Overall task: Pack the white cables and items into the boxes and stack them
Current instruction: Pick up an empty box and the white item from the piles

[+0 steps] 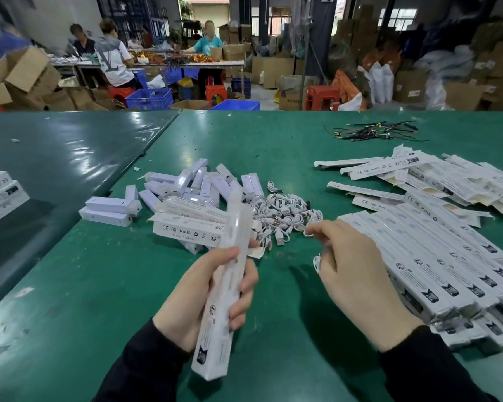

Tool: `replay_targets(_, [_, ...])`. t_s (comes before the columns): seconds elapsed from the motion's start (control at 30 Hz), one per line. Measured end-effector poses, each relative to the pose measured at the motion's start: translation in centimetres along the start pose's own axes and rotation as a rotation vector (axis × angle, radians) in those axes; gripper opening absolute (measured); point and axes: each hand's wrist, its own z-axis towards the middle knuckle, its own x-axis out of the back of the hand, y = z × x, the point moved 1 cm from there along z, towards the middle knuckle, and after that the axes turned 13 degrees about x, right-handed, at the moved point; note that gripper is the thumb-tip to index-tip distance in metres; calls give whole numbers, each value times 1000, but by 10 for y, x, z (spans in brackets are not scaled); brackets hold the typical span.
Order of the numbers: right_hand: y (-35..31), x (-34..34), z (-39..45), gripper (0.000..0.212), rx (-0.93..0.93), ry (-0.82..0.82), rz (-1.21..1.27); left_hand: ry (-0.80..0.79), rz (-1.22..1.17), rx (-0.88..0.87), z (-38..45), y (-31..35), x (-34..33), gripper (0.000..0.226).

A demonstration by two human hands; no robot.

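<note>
My left hand (204,291) grips a long white box (224,288), held upright and tilted, with a white item sticking out of its top end. My right hand (352,274) pinches a small white cable (317,261) just in front of the heap of white cables (285,213) on the green table (273,343). Behind the heap lies a pile of short white items (192,184). A printed white box (186,229) lies flat in front of that pile. Filled long boxes (436,262) lie side by side at the right.
Flat unfolded boxes (418,172) spread over the far right of the table. A bundle of dark wires (375,132) lies at the back. More white boxes (0,190) sit at the left edge. People work at tables among cardboard cartons in the background.
</note>
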Motion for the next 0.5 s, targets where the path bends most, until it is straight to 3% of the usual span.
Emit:
replay_targets(0.07, [2, 1, 1, 44, -47, -68, -107, 8, -129, -5, 0, 2, 3, 32])
replay_targets(0.17, [1, 3, 1, 38, -105, -213, -236, 185, -209, -93, 0, 5, 6, 29])
replay_targets(0.3, [-3, -1, -8, 15, -85, -419, -364, 370, -161, -197, -2, 9, 12, 41])
replay_targets(0.5, [0, -7, -12, 24, -9, -465, -406, 311, -224, -174, -1, 9, 14, 50])
